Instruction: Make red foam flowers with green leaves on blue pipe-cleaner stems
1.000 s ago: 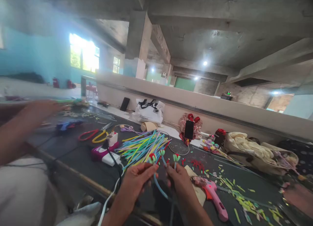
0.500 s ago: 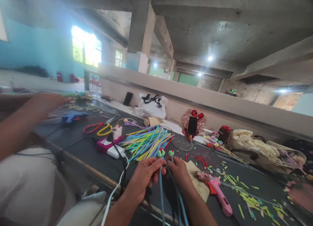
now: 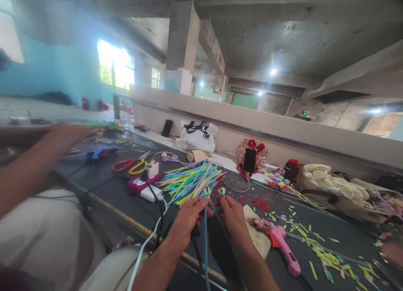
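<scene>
My left hand (image 3: 189, 219) pinches a blue pipe-cleaner stem (image 3: 206, 245), which hangs down in front of me. At its top, just above my fingers, sits a small green and red flower head (image 3: 207, 192). My right hand (image 3: 231, 213) is closed around a second stem just below a similar green flower head (image 3: 221, 191); most of that stem runs blurred along the wrist. The two heads are close together but apart. Beyond my hands lies a pile of pastel pipe cleaners (image 3: 192, 182). Right of my right hand, a pink glue gun (image 3: 283, 245) rests by a beige pad (image 3: 255, 230).
Scissors (image 3: 135, 165) and a purple-white power strip (image 3: 147, 189) with cables lie to the left. Cut green bits (image 3: 333, 257) scatter on the right. A phone (image 3: 249, 160), cloth bag (image 3: 330, 184) and white bag (image 3: 198, 136) stand along the partition. A co-worker's arm (image 3: 40, 157) reaches in from the left.
My hands have drawn slightly apart, the right one moving a little right. The stems below my right hand have swung toward its wrist. The view has shifted slightly.
</scene>
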A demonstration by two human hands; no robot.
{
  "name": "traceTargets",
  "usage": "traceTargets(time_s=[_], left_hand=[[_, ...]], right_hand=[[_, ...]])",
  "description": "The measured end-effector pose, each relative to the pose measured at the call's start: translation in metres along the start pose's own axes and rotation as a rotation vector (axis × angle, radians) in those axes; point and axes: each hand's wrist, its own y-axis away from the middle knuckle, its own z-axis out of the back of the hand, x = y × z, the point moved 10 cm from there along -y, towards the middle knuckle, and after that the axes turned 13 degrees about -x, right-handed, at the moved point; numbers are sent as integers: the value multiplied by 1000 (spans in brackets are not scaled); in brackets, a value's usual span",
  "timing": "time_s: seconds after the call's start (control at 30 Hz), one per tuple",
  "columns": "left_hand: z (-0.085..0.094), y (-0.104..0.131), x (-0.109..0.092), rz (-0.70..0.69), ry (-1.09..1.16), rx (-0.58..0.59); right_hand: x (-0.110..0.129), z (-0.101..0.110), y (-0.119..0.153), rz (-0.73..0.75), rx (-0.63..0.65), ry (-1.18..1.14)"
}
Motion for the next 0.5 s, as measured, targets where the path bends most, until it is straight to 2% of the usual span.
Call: traceTargets(time_s=[0.3,0.5], left_hand=[[-28,-12,8,-32,-129,35],[-32,-16,22,-58,-298,40]], right_hand=[[1,6,12,-109,-57,-260],[8,6,22,-163,-36,-358]])
